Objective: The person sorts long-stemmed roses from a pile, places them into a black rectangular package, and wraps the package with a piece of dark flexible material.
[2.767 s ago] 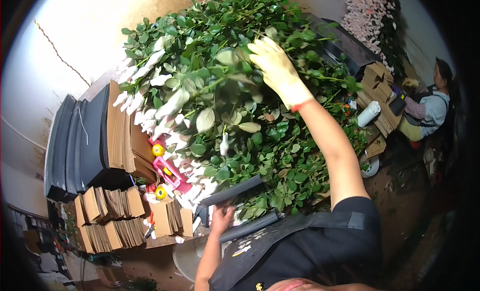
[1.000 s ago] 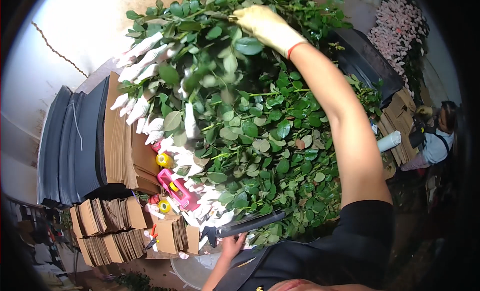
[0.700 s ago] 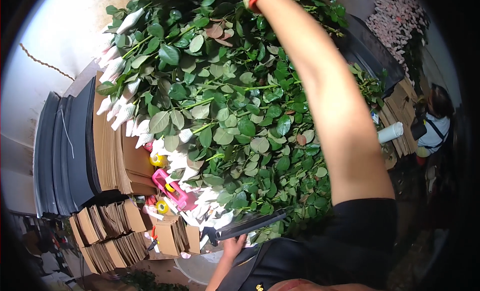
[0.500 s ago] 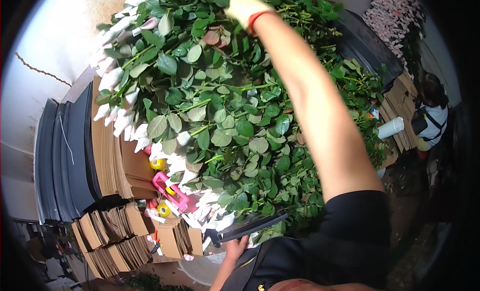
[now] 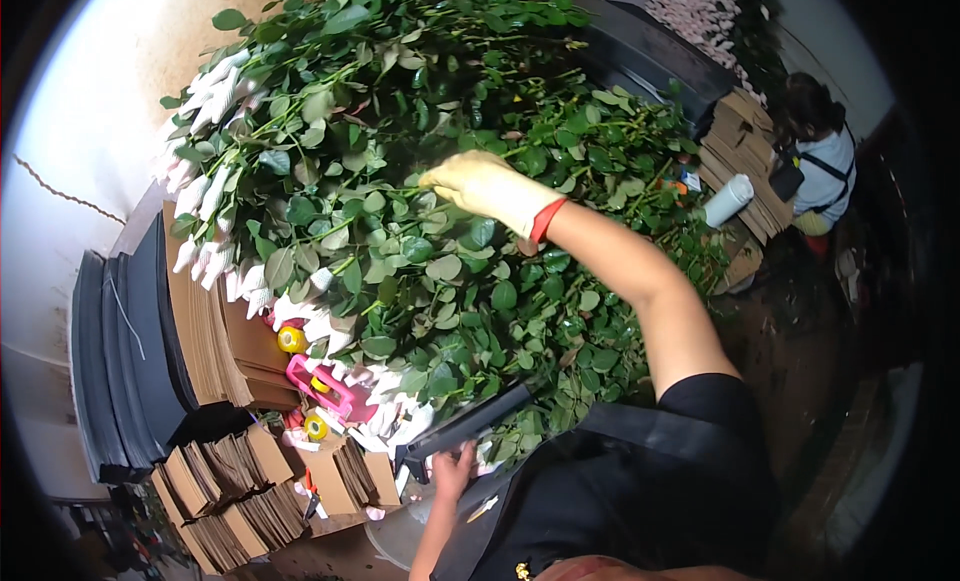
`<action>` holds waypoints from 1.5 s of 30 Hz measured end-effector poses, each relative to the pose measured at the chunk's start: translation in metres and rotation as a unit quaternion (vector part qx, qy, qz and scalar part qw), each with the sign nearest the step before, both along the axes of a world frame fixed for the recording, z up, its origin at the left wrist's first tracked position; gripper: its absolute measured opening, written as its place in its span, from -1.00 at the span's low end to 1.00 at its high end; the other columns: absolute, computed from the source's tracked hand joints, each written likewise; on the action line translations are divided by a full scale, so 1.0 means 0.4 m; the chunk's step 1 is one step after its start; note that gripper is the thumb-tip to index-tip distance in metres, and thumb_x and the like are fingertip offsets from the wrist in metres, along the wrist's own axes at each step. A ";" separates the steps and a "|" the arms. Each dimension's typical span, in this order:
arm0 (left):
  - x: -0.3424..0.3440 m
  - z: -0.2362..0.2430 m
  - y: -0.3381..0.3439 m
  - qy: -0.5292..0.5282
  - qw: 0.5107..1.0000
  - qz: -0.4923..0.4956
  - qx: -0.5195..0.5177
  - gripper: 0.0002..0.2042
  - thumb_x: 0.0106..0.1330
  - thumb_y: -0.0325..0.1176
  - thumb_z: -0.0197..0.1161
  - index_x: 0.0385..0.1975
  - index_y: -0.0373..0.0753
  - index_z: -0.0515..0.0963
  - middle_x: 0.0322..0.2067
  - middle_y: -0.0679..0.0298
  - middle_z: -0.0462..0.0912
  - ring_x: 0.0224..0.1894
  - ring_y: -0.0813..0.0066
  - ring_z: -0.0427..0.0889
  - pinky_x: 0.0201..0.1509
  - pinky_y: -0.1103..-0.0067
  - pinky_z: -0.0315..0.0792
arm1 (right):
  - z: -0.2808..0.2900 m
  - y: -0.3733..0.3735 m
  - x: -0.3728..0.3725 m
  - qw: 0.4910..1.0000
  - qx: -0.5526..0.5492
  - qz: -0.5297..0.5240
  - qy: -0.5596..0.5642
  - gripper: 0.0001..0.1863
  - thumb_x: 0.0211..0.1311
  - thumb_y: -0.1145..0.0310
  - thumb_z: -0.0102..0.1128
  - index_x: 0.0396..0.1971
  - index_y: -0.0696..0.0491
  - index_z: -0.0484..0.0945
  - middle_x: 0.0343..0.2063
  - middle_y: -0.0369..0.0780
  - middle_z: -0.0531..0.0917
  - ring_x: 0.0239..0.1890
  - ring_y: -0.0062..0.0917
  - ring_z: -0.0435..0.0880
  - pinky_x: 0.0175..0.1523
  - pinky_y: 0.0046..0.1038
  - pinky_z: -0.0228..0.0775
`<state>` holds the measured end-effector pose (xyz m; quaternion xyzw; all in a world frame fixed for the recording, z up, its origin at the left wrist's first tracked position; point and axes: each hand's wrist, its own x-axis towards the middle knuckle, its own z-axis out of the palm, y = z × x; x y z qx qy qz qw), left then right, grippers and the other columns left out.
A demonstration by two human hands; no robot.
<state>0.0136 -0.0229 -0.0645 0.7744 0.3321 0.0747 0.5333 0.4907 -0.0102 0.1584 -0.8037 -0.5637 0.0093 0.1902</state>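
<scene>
A large heap of leafy rose stems (image 5: 400, 251) fills the middle, the blooms at its left edge wrapped in white mesh sleeves (image 5: 215, 96). My right hand (image 5: 490, 189), in a pale yellow rubber glove with a red cuff, reaches over the heap. Its fingers are bunched together at a green stem; the leaves partly hide their tips. Near my body, my bare left hand (image 5: 452, 473) holds the lower edge of a long black rail (image 5: 470, 421) that slants along the front of the heap. Some of its fingers are hidden.
Left stand dark sheets (image 5: 125, 351), tall cardboard (image 5: 200, 321) and folded cardboard stacks (image 5: 215, 481). A pink plastic frame (image 5: 325, 386), yellow tape rolls (image 5: 291, 340) and orange-handled cutters (image 5: 312, 493) lie close by. At right are a white roll (image 5: 729, 200) and another person (image 5: 825, 166).
My right hand has come back from the far side of the heap to its middle. The view has shifted and turned slightly. My left hand stays at the black rail.
</scene>
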 end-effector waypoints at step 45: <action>0.005 -0.055 0.003 -0.081 0.981 -0.058 0.164 -0.69 0.35 -0.22 0.33 -0.09 -0.35 0.68 -0.30 -0.12 0.72 -0.19 -0.05 0.72 -0.06 0.25 0.56 | -0.292 -0.335 -0.723 0.972 -0.210 0.099 0.048 -0.62 0.39 0.07 0.18 -0.09 0.09 0.69 -0.28 -0.03 0.76 -0.15 -0.09 0.75 0.01 -0.14 0.55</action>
